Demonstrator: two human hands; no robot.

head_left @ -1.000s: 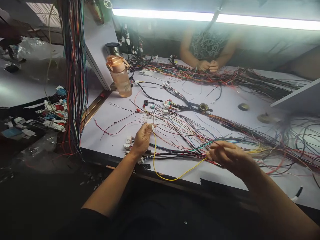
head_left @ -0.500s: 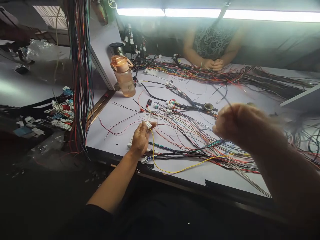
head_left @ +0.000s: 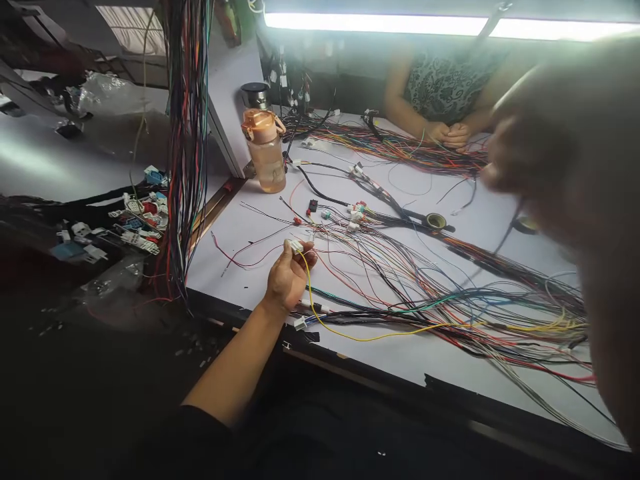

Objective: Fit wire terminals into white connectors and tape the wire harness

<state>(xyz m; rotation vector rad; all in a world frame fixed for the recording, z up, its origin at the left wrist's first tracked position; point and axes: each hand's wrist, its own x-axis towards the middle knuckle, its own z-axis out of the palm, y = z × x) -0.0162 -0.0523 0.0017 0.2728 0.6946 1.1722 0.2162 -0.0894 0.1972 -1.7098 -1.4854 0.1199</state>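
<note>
My left hand (head_left: 289,280) is closed on a small white connector (head_left: 296,247), pinched at the thumb and fingertips above the table's near side. A yellow wire (head_left: 367,339) runs from this connector in a loose curve to the right, joining the spread wires. Large and blurred near the camera, my right hand (head_left: 530,140) looks closed, and a dark wire (head_left: 511,230) trails down from it; its fingertips are smeared by motion. Behind my left hand lie a black connector (head_left: 313,205) and a red connector (head_left: 297,221) among thin wires (head_left: 395,260).
A peach water bottle (head_left: 267,153) stands at the back left beside a hanging wire bundle (head_left: 189,147). A tape roll (head_left: 436,221) lies mid-table. Across the back stretches a long wire bundle (head_left: 400,152), with another person's clasped hands (head_left: 450,135) behind it. Loose connectors (head_left: 143,220) lie far left.
My right hand has moved up, right and closer to the camera, with the dark wire now hanging below it. My left hand still holds the white connector. The view has shifted slightly.
</note>
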